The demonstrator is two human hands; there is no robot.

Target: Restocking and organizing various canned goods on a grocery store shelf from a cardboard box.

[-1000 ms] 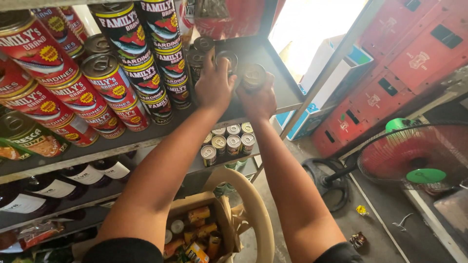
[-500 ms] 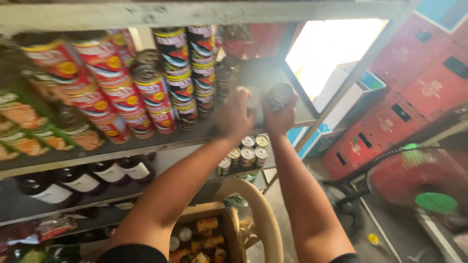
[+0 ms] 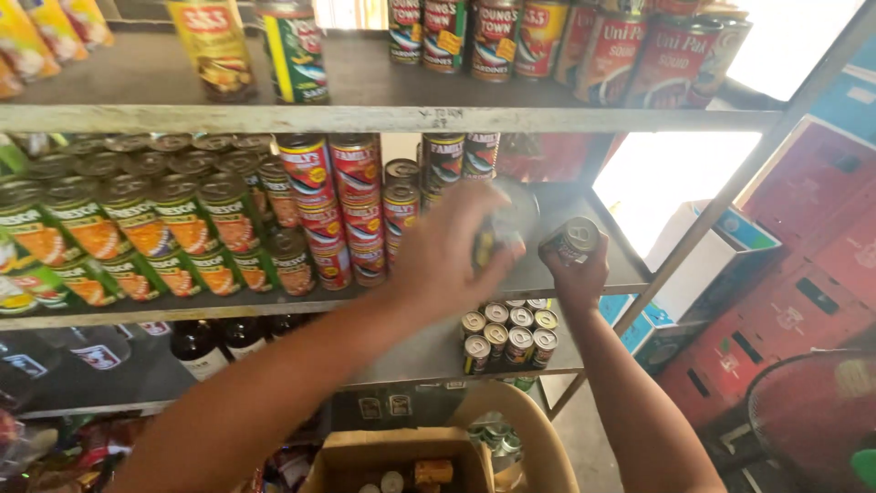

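Right hand (image 3: 577, 274) — small can (image 3: 573, 239) in grip

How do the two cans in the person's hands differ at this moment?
The can in the left hand is blurred, looks taller and is mostly covered by the fingers; the can in the right hand is sharp, looks shorter and shows its metal top. The left can sits further in over the shelf, near the red can stacks; the right can is nearer the shelf's front edge. Both are round tins held at the same shelf level.

Dark bottles (image 3: 219, 340), red crates (image 3: 803, 274)
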